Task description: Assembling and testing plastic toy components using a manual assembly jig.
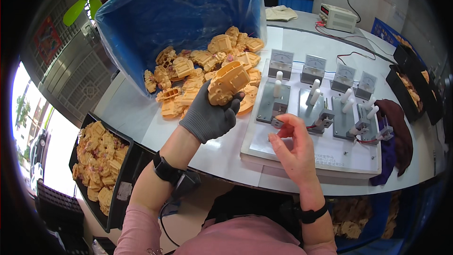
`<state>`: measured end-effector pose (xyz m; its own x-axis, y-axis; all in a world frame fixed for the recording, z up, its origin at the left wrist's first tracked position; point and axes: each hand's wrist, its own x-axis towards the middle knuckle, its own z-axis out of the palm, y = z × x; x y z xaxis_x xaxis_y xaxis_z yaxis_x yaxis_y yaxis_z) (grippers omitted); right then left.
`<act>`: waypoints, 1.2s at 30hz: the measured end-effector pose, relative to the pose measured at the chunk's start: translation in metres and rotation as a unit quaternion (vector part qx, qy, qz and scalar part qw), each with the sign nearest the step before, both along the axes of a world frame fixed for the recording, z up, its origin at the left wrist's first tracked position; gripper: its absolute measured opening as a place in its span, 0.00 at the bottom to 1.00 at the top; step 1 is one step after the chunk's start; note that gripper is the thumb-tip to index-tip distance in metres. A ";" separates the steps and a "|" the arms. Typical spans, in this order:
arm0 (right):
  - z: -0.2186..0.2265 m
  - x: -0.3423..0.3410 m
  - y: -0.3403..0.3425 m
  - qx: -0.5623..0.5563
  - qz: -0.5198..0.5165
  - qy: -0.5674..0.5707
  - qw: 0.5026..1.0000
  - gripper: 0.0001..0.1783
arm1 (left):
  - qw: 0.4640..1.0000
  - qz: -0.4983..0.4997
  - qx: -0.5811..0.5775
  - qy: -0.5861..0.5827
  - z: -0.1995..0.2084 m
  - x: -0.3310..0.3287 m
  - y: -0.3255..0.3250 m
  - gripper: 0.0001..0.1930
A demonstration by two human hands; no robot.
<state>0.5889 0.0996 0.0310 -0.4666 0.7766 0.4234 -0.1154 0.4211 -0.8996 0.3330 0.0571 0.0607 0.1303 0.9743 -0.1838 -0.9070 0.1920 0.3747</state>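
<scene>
My left hand (207,119), in a dark grey glove, is closed around a tan-orange moulded plastic housing (229,83) and holds it up over the front of a heap of like parts (193,85). My bare right hand (297,153) is over the front left of a white test board (262,148). Its thumb and forefinger are apart, with nothing visible between them. The forefinger is at a small grey block (278,121) on the leftmost fixture (269,99), which carries white pegs. Whether it touches the block I cannot tell.
Behind the fixtures stand several panel meters (281,63). A tipped blue bin (155,23) with clear lining opens onto the heap. A black crate (123,179) of parts sits lower left. A power supply (338,17) stands at the back; dark cloths (394,137) lie right.
</scene>
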 end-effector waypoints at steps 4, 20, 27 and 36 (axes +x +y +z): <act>0.000 0.000 0.002 0.003 0.011 -0.001 1.000 0.23 | 0.979 0.082 -0.076 0.170 0.006 -0.003 0.020 0.29; 0.000 0.002 0.004 0.027 0.013 -0.007 1.000 0.24 | 0.428 0.134 0.222 0.866 0.048 0.041 0.061 0.33; -0.002 -0.001 0.002 0.036 -0.004 -0.003 0.999 0.24 | 0.329 0.086 0.266 0.902 0.059 0.056 0.056 0.28; -0.005 -0.004 0.003 0.043 -0.019 0.003 0.999 0.24 | 0.278 -0.046 0.229 0.932 0.082 0.062 0.085 0.23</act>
<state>0.5853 0.1022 0.0256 -0.4350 0.7542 0.4919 -0.1041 0.5004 -0.8595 0.3948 0.1417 0.1424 0.2528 0.9594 0.1250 0.9449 -0.2726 0.1811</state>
